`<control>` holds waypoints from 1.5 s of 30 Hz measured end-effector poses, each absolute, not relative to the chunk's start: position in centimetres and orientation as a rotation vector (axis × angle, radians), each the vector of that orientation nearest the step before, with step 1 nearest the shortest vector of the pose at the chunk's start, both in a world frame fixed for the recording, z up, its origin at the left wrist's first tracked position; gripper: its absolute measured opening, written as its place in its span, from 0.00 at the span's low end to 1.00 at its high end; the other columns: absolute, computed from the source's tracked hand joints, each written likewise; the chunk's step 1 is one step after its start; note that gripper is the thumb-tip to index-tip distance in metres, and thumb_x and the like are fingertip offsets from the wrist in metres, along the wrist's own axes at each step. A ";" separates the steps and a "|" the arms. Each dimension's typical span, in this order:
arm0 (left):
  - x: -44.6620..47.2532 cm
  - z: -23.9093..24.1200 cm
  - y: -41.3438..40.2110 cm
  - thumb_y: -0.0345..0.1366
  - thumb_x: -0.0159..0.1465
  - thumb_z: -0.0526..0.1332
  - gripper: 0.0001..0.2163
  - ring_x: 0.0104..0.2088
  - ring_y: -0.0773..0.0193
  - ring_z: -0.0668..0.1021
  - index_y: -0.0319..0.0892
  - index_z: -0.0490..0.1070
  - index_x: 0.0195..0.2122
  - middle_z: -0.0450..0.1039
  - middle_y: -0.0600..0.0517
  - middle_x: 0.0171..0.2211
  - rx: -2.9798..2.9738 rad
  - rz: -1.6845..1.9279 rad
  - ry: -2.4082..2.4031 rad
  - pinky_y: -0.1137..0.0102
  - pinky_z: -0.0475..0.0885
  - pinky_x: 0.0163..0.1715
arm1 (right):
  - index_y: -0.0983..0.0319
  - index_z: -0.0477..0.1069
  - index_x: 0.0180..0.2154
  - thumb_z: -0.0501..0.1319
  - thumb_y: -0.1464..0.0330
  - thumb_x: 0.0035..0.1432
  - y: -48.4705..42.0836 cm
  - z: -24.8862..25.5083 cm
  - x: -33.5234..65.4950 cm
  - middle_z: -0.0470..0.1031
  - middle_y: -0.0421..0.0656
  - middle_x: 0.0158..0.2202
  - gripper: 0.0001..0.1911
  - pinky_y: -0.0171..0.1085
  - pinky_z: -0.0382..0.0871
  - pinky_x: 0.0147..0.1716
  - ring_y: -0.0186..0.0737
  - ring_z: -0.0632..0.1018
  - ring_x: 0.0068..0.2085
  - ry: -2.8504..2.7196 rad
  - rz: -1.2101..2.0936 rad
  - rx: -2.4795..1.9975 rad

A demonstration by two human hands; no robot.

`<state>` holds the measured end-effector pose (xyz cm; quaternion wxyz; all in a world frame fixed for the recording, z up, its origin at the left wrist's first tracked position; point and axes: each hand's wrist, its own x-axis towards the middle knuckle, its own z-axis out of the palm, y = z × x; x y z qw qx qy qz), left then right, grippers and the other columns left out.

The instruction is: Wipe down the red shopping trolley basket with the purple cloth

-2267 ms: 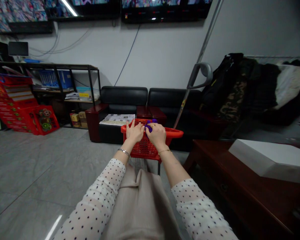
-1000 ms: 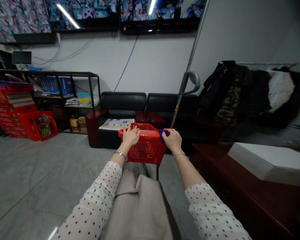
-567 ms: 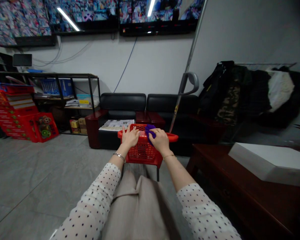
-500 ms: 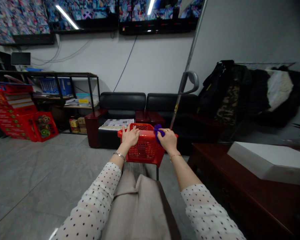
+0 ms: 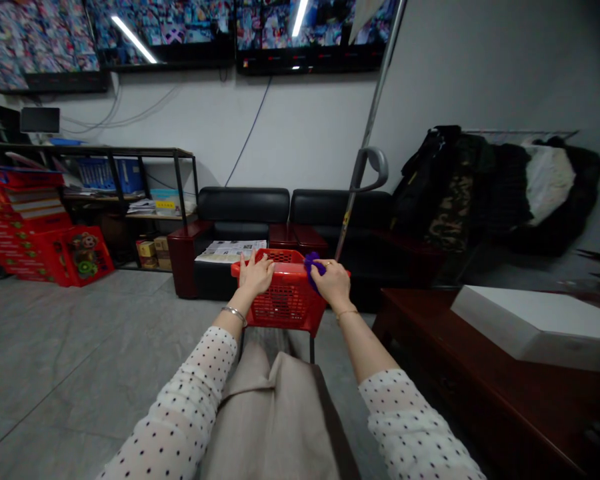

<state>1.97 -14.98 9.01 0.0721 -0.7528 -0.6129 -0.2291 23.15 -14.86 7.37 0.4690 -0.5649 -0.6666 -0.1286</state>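
Note:
A red plastic basket with lattice sides stands just beyond my knees, on dark legs or a stand. My left hand rests on its near left rim, fingers stretched and apart. On the right part of the same rim, my right hand is closed on a purple cloth, bunched between the thumb and fingers. Part of the cloth is hidden by that hand. The basket's inside is mostly out of sight.
Behind the basket are black sofas with newspapers on one seat. A metal pole with a grey handle leans there. A wooden table with a white box stands right. Red cartons are stacked left.
The view has shifted slightly, so the background sits a little lower and further left. Both hands keep their places on the basket rim, and the purple cloth stays in my right hand.

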 end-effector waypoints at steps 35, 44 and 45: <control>3.7 8.6 -15.4 0.43 0.72 0.41 0.24 0.70 0.50 0.52 0.47 0.70 0.59 0.63 0.53 0.65 -2.233 -0.752 -1.808 0.43 0.37 0.67 | 0.62 0.78 0.40 0.56 0.62 0.60 -13.6 7.1 24.7 0.78 0.49 0.39 0.15 0.43 0.68 0.44 0.43 0.75 0.37 -1.492 -0.254 -1.500; 3.3 8.4 -15.2 0.44 0.72 0.40 0.23 0.70 0.52 0.53 0.49 0.70 0.59 0.64 0.53 0.64 -2.230 -0.756 -1.803 0.44 0.37 0.68 | 0.61 0.77 0.44 0.57 0.63 0.60 -14.6 7.0 20.9 0.78 0.48 0.46 0.15 0.42 0.66 0.50 0.45 0.75 0.46 -1.798 -0.313 -1.168; 3.3 8.4 -15.1 0.44 0.72 0.40 0.23 0.70 0.52 0.53 0.49 0.70 0.59 0.65 0.53 0.64 -2.230 -0.751 -1.800 0.44 0.37 0.68 | 0.61 0.77 0.44 0.57 0.63 0.59 -14.4 6.9 22.3 0.78 0.48 0.45 0.16 0.42 0.66 0.49 0.44 0.75 0.44 -1.754 -0.289 -1.217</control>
